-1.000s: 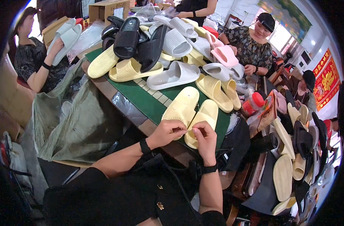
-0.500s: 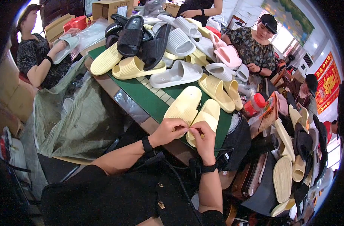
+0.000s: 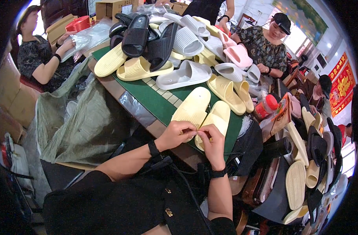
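A pair of pale yellow slide slippers lies on the green table top [image 3: 147, 102], heels pointing away from me. My left hand [image 3: 176, 134] is in a pinch over the near end of the left slipper [image 3: 192, 105]. Meeting it fingertip to fingertip, my right hand [image 3: 212, 141] pinches too, over the inner edge of the right slipper [image 3: 218, 116]. Whatever lies between my fingertips is too small to make out. My fingers hide the near parts of both slippers.
A heap of black, grey, yellow and pink slides, with a grey slide [image 3: 184, 76] nearest, covers the far table. At right stand a red-lidded jar [image 3: 266, 105] and more slippers. A greenish sack [image 3: 83, 121] hangs at left. Co-workers stand around the table.
My hands keep their pinch in nearly the same place. At left, a co-worker's slipper has gone from sight behind clear plastic bags. The far co-worker's arm has shifted right.
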